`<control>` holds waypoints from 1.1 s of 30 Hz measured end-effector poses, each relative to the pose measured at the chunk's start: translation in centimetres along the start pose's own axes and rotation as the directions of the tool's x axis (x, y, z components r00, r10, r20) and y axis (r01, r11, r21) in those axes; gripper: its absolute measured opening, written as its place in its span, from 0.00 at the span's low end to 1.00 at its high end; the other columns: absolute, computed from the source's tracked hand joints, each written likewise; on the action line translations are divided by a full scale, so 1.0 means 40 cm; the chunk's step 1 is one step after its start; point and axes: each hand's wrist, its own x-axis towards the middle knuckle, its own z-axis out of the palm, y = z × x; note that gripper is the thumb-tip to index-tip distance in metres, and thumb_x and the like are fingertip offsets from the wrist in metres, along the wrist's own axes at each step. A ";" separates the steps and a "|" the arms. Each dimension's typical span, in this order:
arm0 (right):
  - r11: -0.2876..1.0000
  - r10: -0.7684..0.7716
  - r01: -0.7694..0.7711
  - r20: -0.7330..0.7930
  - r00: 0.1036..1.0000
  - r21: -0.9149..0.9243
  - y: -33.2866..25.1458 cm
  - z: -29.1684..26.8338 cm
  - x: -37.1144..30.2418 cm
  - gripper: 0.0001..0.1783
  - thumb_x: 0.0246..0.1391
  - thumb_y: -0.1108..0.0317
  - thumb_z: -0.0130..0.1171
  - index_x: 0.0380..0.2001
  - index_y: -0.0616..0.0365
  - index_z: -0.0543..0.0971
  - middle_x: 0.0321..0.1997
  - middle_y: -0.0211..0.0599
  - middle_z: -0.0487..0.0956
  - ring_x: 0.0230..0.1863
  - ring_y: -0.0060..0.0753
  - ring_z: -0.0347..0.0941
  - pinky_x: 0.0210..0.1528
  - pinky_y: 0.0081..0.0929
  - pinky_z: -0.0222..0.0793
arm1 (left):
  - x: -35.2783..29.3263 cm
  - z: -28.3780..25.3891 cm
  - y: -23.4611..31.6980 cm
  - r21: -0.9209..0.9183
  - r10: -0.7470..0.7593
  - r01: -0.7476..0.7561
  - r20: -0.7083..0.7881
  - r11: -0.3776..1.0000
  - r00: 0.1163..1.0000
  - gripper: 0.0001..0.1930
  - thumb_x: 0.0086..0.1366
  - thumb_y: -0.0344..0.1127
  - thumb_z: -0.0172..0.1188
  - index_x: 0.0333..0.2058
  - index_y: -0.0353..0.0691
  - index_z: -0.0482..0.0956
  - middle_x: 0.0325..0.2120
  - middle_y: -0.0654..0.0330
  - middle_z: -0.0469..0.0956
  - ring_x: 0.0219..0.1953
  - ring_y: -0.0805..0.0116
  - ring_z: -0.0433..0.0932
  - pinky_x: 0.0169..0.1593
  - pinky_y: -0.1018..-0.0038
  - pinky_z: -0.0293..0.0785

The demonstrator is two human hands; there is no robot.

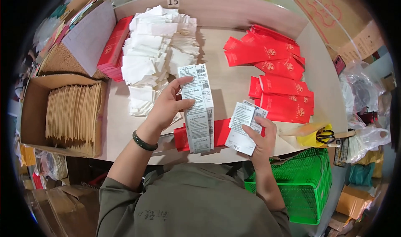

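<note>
In the middle of the table, a long stack of white printed labels stretches toward me. My left hand grips it from the left side, fingertips resting on the printed face. To the right, my right hand is closed on a smaller sheaf of white labels, thumb on top. A red packet lies partly hidden under the labels, its ends showing on either side of the long stack.
Heaped white paper slips and upright red packets occupy the far left. A cardboard box holds brown envelopes. More red packets lie on the right, near black-handled scissors in a yellow holder. A green crate stands below the edge.
</note>
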 end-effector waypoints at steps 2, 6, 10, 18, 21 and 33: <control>1.000 0.031 -0.031 0.047 0.998 0.002 0.004 0.001 -0.006 0.17 0.42 0.73 0.69 0.39 0.46 0.88 0.50 0.39 0.75 0.55 0.44 0.69 0.58 0.34 0.65 | -0.020 -0.012 0.017 -0.030 -0.006 0.005 -0.034 1.000 0.999 0.33 0.58 0.17 0.61 0.63 0.37 0.65 0.52 0.58 0.74 0.50 0.69 0.77 0.50 0.73 0.78; 1.000 0.016 -0.015 0.085 0.996 -0.013 0.003 0.022 0.018 0.15 0.44 0.74 0.67 0.38 0.48 0.88 0.50 0.39 0.75 0.54 0.43 0.70 0.57 0.33 0.65 | -0.076 -0.050 0.050 -0.115 0.052 -0.056 -0.041 0.992 0.998 0.35 0.58 0.17 0.61 0.64 0.37 0.63 0.53 0.58 0.73 0.51 0.70 0.76 0.49 0.74 0.78; 0.986 -0.156 0.163 0.176 0.972 -0.027 0.017 0.080 0.103 0.15 0.44 0.75 0.66 0.39 0.50 0.87 0.49 0.40 0.75 0.52 0.43 0.71 0.55 0.33 0.68 | -0.141 -0.085 0.083 -0.200 0.167 -0.170 -0.035 0.965 0.985 0.38 0.56 0.17 0.62 0.66 0.36 0.61 0.55 0.58 0.71 0.54 0.69 0.74 0.50 0.76 0.78; 0.920 -0.380 0.390 0.329 0.865 0.038 0.079 0.235 0.245 0.16 0.41 0.77 0.65 0.37 0.52 0.86 0.42 0.42 0.78 0.44 0.45 0.75 0.45 0.34 0.75 | -0.234 -0.149 0.140 -0.249 0.253 -0.296 -0.189 0.922 0.949 0.38 0.57 0.18 0.63 0.66 0.34 0.59 0.53 0.59 0.71 0.47 0.76 0.74 0.37 0.84 0.70; 0.884 -0.433 0.465 0.469 0.770 0.053 0.081 0.248 0.258 0.16 0.38 0.78 0.64 0.36 0.54 0.85 0.40 0.41 0.79 0.43 0.45 0.75 0.44 0.35 0.75 | -0.259 -0.181 0.141 -0.243 0.263 -0.318 -0.232 0.916 0.936 0.38 0.57 0.18 0.62 0.66 0.33 0.59 0.53 0.57 0.71 0.48 0.74 0.75 0.40 0.82 0.74; 0.862 -0.305 0.507 0.802 0.514 0.003 0.069 0.221 0.308 0.21 0.42 0.78 0.63 0.44 0.56 0.81 0.46 0.44 0.80 0.49 0.49 0.76 0.52 0.38 0.74 | -0.264 -0.217 0.133 -0.413 0.248 -0.352 -0.285 0.840 0.926 0.36 0.59 0.17 0.59 0.66 0.32 0.58 0.54 0.52 0.71 0.52 0.66 0.77 0.47 0.75 0.82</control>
